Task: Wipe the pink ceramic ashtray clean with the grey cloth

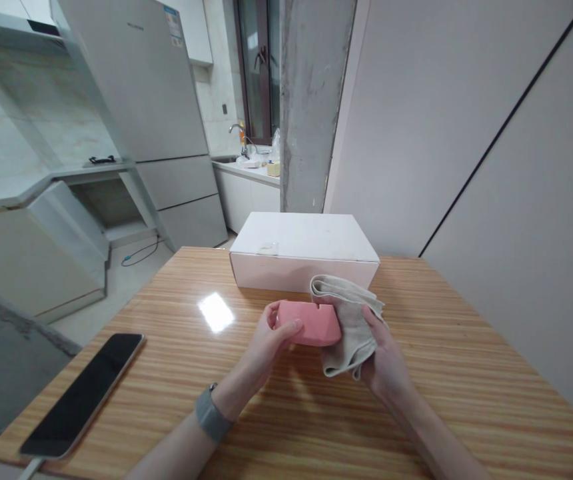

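My left hand grips a small pink object, box-like with slanted sides and a notch in its top edge; its exact kind I cannot tell. The thumb lies across its near face. A folded grey-beige cloth is in my right hand, pinched at its right side with the thumb in front. The cloth's left part lies against or just behind the pink object's right end. Both things are held above the wooden table, in front of a white box.
The closed white box stands at the table's far edge. A dark-screened phone with a white cable lies at the left edge. A wall borders the right side. Behind are a fridge and a sink counter.
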`<state>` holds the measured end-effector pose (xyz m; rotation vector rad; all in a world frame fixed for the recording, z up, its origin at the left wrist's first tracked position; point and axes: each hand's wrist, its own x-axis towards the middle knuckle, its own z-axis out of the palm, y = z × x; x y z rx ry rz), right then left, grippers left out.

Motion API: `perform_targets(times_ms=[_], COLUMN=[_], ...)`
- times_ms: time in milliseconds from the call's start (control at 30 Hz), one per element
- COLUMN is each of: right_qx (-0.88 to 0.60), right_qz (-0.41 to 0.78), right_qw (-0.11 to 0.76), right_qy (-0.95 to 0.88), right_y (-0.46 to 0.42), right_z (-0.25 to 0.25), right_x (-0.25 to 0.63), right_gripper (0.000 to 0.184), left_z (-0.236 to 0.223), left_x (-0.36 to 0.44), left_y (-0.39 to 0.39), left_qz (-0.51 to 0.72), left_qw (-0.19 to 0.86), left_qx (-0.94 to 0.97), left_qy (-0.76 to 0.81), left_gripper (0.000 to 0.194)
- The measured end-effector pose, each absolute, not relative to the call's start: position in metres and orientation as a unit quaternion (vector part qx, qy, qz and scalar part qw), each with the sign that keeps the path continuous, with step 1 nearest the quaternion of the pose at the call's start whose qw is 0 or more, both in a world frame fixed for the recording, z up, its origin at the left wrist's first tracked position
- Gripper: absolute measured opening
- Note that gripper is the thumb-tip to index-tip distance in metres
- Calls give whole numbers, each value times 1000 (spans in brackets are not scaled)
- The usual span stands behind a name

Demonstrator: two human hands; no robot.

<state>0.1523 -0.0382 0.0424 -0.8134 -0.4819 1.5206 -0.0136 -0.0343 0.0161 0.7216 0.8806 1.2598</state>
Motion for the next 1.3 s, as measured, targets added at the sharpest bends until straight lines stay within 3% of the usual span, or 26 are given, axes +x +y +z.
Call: perform_targets(times_ms=[233, 367, 567, 833, 1033, 1133, 1300], right_qx=[-357, -364, -390, -329, -319, -337, -340], right_qz=[655, 649, 651, 715, 706, 695, 699], right_qw=[637, 643, 634, 579, 584, 594, 586], right_qy=[-194, -181, -146, -215, -242, -224, -229], right_y=[-37, -34, -31, -33, -36, -39, -41], right_z=[36, 34, 33, 35, 38, 41, 45], right_x=[151, 152, 154, 150, 146, 146, 150], right_gripper=[29, 28, 25, 31, 28, 29, 32], left_z=[12, 13, 26, 23, 24, 25, 17], left_x=[-10, -14, -17, -10, -8, -9, -11], left_y=[-36, -36, -39, -43, -47, -46, -40], left_qz=[544, 548, 554, 575, 507, 510, 544], left_qw=[623, 650, 633, 667, 756, 750, 696], left_qx=[343, 309, 368, 324, 338, 325, 312], left_qy=[445, 425, 396, 344, 238, 268, 349], left_gripper=[62, 44, 33, 57, 52, 52, 69])
